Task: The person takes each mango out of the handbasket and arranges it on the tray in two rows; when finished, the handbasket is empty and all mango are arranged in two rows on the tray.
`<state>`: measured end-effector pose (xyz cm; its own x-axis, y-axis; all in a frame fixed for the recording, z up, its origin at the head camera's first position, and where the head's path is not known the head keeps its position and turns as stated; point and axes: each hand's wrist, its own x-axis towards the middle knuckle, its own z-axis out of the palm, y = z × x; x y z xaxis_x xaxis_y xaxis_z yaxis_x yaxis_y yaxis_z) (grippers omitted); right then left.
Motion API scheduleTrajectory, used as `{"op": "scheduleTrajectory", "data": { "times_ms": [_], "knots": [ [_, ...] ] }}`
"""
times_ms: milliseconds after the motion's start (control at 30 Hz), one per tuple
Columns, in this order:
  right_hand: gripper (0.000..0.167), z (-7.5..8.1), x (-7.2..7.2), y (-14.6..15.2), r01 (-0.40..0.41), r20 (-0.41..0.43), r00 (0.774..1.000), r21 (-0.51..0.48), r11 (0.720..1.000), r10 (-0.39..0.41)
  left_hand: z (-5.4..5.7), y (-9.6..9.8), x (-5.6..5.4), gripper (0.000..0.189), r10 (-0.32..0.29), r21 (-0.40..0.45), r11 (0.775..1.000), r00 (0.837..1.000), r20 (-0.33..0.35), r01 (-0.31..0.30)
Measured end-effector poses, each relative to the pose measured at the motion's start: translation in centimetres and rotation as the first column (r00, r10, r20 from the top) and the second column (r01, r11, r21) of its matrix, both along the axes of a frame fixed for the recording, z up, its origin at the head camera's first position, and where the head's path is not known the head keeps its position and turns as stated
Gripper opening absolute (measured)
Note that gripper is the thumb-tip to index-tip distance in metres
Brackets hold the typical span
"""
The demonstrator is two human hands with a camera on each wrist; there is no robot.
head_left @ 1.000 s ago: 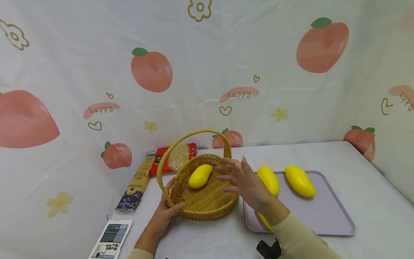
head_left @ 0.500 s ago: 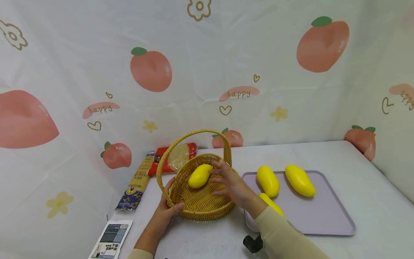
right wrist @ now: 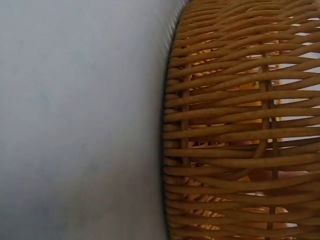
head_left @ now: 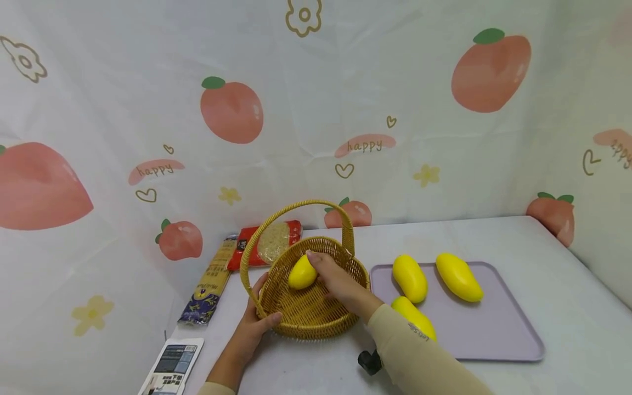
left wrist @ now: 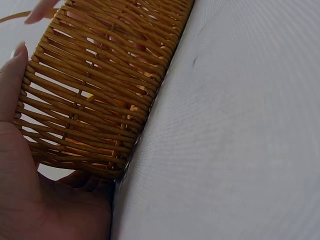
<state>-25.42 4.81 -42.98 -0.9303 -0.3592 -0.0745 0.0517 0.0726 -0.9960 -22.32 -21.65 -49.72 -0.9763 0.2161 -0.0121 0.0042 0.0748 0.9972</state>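
Note:
A round wicker basket (head_left: 316,331) with a tall arched handle stands on the white table. My left hand (head_left: 250,327) grips its left side, thumb over the rim and the other fingers behind the wall; the left wrist view shows this hand (left wrist: 20,175) against the woven side. Inside the basket lies a yellow mango (head_left: 302,274). My right hand (head_left: 340,282) reaches in over the front right rim and holds the mango's right end, thumb on top, most fingers hidden under the hand. In the right wrist view the basket wall (right wrist: 240,120) covers the hand.
To the right, a pale purple tray (head_left: 494,329) bears three more mangoes (head_left: 459,277). Behind the basket lies a red bag of grain (head_left: 274,241); a long pasta packet (head_left: 209,282) and a white pouch (head_left: 173,365) lie along the left edge. A printed curtain (head_left: 296,109) hangs behind.
My right hand has moved left and down into the basket, from open fingers above its right side to a hold on the mango. My left hand and the basket have stayed in place.

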Motion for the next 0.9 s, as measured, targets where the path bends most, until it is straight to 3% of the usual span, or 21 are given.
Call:
{"op": "scheduleTrajectory", "data": {
  "times_ms": [233,400,500,700,900],
  "knots": [
    [0.103,-0.2,-0.7,-1.2,-0.017,-0.010,1.000,0.123,0.992,0.018,-0.1,-0.1,-0.1,0.095,-0.011,0.001,1.000,1.000,-0.003,0.011],
    [0.095,-1.0,-1.5,-2.1,-0.032,-0.121,0.991,0.242,0.970,0.063,-0.2,-0.2,-0.1,0.096,-0.028,0.001,1.000,1.000,-0.002,0.028],
    [0.093,-1.4,-1.8,-2.5,-0.032,-0.194,0.976,0.332,0.943,0.101,-0.2,-0.3,-0.1,0.097,-0.031,0.002,1.000,1.000,-0.005,0.031],
    [0.079,-1.8,-1.7,-2.9,-0.050,-0.282,0.932,0.523,0.851,0.229,-0.3,-0.3,-0.1,0.095,-0.037,0.019,0.999,0.999,-0.005,0.037],
    [0.058,-1.5,-1.3,-2.9,-0.079,-0.285,0.919,0.543,0.836,0.272,-0.5,-0.3,-0.2,0.094,-0.046,0.039,0.998,0.999,-0.008,0.046]
  ]
}}
